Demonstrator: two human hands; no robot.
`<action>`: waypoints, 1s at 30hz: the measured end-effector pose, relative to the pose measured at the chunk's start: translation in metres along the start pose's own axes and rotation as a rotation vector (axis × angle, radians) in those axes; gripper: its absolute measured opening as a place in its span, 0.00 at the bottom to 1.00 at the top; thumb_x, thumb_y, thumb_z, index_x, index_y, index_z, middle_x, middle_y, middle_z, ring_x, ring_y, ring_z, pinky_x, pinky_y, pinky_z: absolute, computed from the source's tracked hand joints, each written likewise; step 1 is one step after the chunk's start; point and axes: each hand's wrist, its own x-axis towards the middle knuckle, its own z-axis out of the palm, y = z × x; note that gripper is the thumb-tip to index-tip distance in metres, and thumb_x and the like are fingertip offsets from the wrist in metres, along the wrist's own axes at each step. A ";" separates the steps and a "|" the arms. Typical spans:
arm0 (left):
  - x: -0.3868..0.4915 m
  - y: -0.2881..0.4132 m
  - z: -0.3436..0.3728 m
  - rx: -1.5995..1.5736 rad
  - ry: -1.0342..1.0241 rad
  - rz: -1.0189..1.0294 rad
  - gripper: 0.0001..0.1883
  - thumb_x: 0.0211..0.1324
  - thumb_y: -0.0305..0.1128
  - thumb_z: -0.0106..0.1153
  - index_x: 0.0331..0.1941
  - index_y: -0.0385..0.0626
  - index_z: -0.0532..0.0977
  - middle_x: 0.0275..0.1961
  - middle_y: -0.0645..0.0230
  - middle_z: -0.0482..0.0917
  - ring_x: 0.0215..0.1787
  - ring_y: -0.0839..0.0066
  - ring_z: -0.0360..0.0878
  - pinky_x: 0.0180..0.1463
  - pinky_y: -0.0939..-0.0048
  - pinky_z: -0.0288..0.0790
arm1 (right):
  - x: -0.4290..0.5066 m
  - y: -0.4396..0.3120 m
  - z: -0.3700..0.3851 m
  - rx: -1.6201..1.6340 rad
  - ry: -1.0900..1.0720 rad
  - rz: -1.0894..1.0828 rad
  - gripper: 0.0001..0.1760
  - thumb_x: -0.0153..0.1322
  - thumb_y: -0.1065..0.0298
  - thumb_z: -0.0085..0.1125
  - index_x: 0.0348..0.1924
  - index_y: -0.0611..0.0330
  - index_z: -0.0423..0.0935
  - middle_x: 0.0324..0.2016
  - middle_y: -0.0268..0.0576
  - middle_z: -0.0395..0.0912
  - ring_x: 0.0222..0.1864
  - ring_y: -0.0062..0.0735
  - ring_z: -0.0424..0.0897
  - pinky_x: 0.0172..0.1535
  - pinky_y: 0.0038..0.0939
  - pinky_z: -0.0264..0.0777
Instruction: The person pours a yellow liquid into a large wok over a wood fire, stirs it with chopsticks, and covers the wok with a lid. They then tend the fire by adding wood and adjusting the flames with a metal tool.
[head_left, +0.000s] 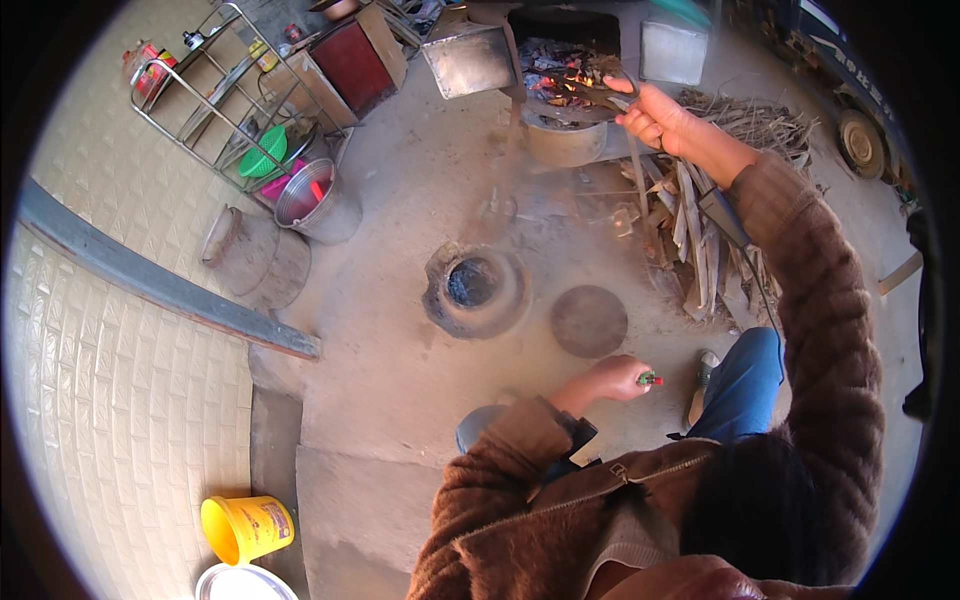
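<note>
My right hand (656, 124) reaches out to a stove (566, 142) and grips dark metal fire tongs (634, 88) by their looped handles. The tongs point into the stove's mouth, where burning wood (566, 82) glows among ash and low flames. Closer to my body, my left hand (616, 377) is closed around a small green lighter (649, 379) with a red end. Just beyond that hand, a round dark disc (589, 321) lies on the floor. Beside the disc sits a squat round brazier (491, 300) with dark, bluish material in its opening.
Split firewood (697, 232) and a heap of twigs (750, 124) lie to the right of the stove. A vehicle wheel (861, 144) is at far right. Leftward are a metal bucket (319, 202), a metal rack (202, 127) and a yellow bucket (259, 526) by the wall.
</note>
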 end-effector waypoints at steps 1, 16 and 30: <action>0.000 0.000 0.000 -0.005 0.006 0.010 0.12 0.51 0.41 0.56 0.28 0.43 0.72 0.24 0.56 0.75 0.28 0.55 0.74 0.31 0.58 0.65 | 0.006 0.000 0.001 -0.013 -0.005 -0.004 0.33 0.57 0.39 0.65 0.28 0.62 0.61 0.10 0.20 0.49 0.07 0.04 0.48 0.08 0.10 0.37; -0.001 0.005 -0.006 -0.017 0.015 0.002 0.12 0.51 0.40 0.55 0.28 0.44 0.72 0.23 0.57 0.75 0.27 0.55 0.74 0.30 0.57 0.64 | 0.047 -0.005 -0.003 -0.029 -0.062 -0.021 0.23 0.63 0.53 0.61 0.29 0.62 0.61 0.10 0.22 0.49 0.06 0.06 0.48 0.07 0.12 0.38; 0.002 0.002 -0.002 0.022 0.028 0.012 0.12 0.50 0.40 0.55 0.27 0.43 0.72 0.23 0.56 0.75 0.28 0.54 0.75 0.31 0.56 0.64 | 0.034 0.002 -0.018 -0.407 0.030 -0.138 0.23 0.63 0.49 0.59 0.26 0.60 0.63 0.10 0.21 0.48 0.07 0.07 0.44 0.09 0.15 0.34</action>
